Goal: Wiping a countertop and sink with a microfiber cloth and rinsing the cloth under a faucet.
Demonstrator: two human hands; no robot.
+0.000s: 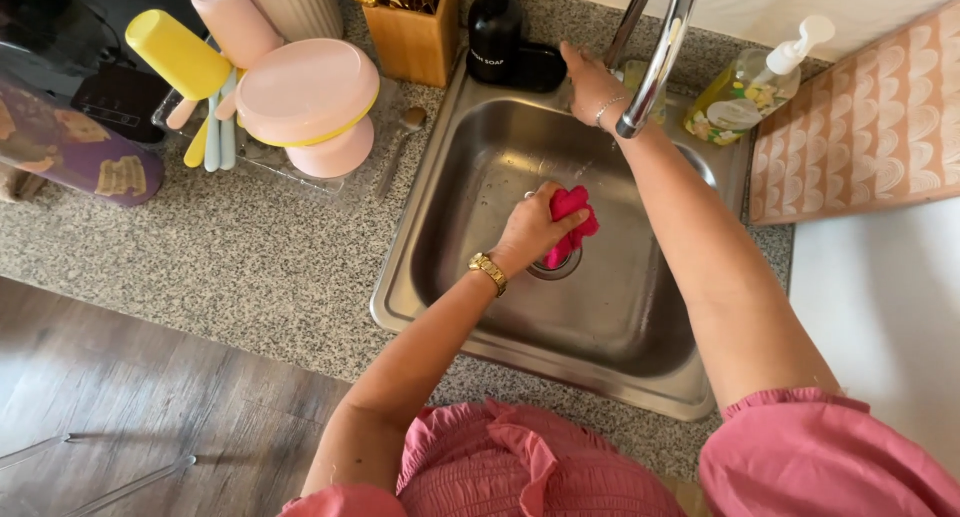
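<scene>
My left hand (532, 229) grips a bright pink sponge (572, 223) low in the steel sink (470, 167), just above the drain (556, 267). A gold watch sits on that wrist. My right hand (590, 82) reaches to the back rim of the sink and rests at the base of the chrome faucet (658, 57). It wears a thin bracelet. Whether its fingers grip the faucet handle is hidden by the spout.
A black soap dispenser (494, 27) and a clear pump bottle of yellow liquid (745, 92) flank the faucet. Left of the sink stands a drying rack with pink bowls (310, 102), a yellow cup (178, 55) and a pink cup (236, 19). A wooden utensil box (412, 39) stands behind.
</scene>
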